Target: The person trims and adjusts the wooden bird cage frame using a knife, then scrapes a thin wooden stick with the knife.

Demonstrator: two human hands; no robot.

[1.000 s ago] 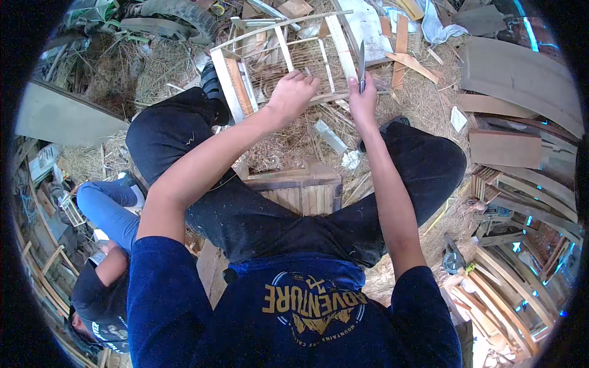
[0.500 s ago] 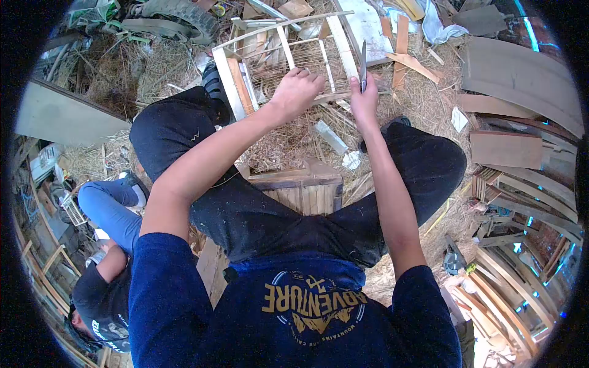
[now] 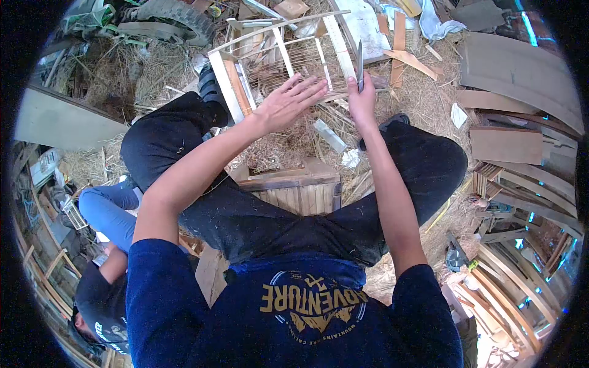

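A wooden frame (image 3: 335, 46) with slats and thin parallel strands lies across the top middle, in front of my feet. Over its near edge, my left hand (image 3: 293, 101) is spread with its fingers extended and nothing in them; whether it touches the frame is unclear. My right hand (image 3: 362, 101), at the frame's right end, is closed around the handle of a knife (image 3: 360, 64), whose blade points up and away from me. The right thumb is close to the white end slat.
Between my legs stands a wooden box (image 3: 294, 190). Another person (image 3: 107, 294) sits at the lower left. Loose boards (image 3: 399, 49) lie beyond the frame on straw, with a tire (image 3: 178, 18) at upper left and stacked panels (image 3: 515, 80) at right. A power tool (image 3: 455, 254) rests at lower right.
My left hand has opened from curled to spread fingers and shifted slightly towards me. The right hand still holds the knife in nearly the same place.
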